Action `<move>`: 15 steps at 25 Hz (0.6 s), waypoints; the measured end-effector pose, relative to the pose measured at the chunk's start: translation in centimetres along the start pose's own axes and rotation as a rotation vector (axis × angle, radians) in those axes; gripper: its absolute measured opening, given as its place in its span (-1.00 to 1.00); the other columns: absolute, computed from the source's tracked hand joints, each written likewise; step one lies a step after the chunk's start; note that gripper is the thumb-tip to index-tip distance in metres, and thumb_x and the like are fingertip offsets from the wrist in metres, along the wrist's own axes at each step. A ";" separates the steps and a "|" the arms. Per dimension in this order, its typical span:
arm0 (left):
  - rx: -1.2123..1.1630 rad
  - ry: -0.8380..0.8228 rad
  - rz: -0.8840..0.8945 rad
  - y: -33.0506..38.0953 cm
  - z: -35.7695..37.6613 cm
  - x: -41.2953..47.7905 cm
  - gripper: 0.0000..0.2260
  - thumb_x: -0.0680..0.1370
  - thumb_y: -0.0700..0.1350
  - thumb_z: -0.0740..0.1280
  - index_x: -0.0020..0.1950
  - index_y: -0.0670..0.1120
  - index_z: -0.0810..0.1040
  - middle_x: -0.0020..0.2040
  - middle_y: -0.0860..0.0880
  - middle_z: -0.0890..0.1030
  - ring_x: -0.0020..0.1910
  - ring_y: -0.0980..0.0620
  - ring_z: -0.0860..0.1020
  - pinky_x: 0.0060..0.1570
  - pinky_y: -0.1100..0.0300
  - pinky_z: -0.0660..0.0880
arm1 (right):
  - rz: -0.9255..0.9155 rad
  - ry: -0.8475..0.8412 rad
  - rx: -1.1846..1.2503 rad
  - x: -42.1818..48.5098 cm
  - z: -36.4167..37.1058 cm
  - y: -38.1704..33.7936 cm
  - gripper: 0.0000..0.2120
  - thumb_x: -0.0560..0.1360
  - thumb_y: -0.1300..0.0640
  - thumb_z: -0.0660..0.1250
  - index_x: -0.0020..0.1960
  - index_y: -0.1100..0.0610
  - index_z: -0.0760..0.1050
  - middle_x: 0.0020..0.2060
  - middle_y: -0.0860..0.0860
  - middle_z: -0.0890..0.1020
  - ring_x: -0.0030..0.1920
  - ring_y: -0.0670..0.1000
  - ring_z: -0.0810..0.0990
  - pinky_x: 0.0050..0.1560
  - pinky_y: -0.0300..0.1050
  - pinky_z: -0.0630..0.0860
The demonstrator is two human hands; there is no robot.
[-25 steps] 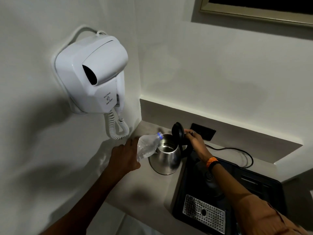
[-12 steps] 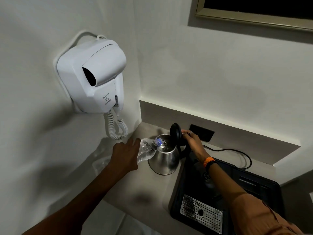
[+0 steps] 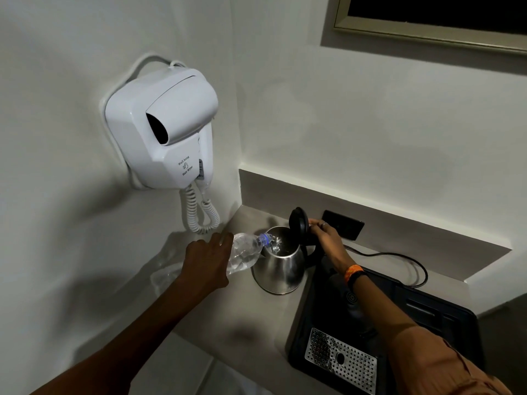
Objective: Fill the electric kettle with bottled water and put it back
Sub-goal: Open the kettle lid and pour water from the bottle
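Observation:
A steel electric kettle (image 3: 281, 270) stands on the grey counter (image 3: 251, 326), off its base, with its black lid (image 3: 298, 225) flipped up. My left hand (image 3: 206, 262) grips a clear plastic water bottle (image 3: 246, 253) tipped on its side, its blue-ringed neck over the kettle's mouth, and water runs in. My right hand (image 3: 326, 236) holds the kettle at the top of its black handle, just behind the lid.
A black tray (image 3: 427, 315) with a perforated metal drip grid (image 3: 339, 359) lies right of the kettle, its black cord (image 3: 399, 259) running to a dark wall socket (image 3: 346, 225). A white wall hair dryer (image 3: 168, 129) with a coiled cord hangs above left.
My left hand has tipped the bottle further, lowering its neck into the kettle's mouth, and water now pours. My right hand keeps its hold by the lid.

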State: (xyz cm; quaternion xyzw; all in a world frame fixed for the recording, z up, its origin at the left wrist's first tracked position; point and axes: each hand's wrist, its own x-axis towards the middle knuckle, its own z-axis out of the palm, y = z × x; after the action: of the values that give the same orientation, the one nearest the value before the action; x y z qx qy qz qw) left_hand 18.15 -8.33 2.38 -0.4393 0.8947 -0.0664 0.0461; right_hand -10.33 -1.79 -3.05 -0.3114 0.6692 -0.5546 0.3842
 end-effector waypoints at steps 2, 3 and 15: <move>-0.002 -0.003 0.001 0.0 0.1 -0.1 -0.17 -0.29 0.03 0.62 -0.02 -0.13 0.67 -0.35 -0.05 0.59 -0.65 -0.05 0.48 -0.47 0.24 0.15 | 0.003 0.004 0.000 0.0 0.0 0.0 -0.72 0.63 0.18 0.19 0.25 0.21 0.57 0.02 0.02 0.67 0.07 0.00 0.67 -0.10 -0.33 0.56; -0.002 -0.002 0.001 0.0 0.3 -0.2 -0.17 -0.28 0.03 0.62 -0.02 -0.13 0.67 -0.35 -0.05 0.59 -0.65 -0.06 0.48 -0.47 0.24 0.15 | 0.008 0.003 -0.001 -0.1 0.1 0.0 -0.73 0.63 0.19 0.19 0.24 0.21 0.57 0.01 0.01 0.67 0.04 -0.03 0.67 -0.12 -0.34 0.56; -0.007 0.023 0.002 0.0 1.0 0.0 -0.15 -0.25 0.00 0.62 0.04 -0.14 0.66 -0.31 -0.08 0.60 -0.62 -0.09 0.50 -0.44 0.23 0.18 | 0.006 -0.013 0.026 -1.1 0.3 -1.1 -0.73 0.64 0.04 0.22 0.13 0.17 0.61 -0.09 -0.07 0.67 -0.14 -0.20 0.66 -0.22 -0.46 0.51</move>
State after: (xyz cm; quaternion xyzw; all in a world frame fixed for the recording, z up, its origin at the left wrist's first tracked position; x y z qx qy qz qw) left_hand 18.26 -8.40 1.40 -0.4376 0.8959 -0.0681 0.0343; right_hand -9.57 -1.23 -1.77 -0.3079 0.6605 -0.5599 0.3942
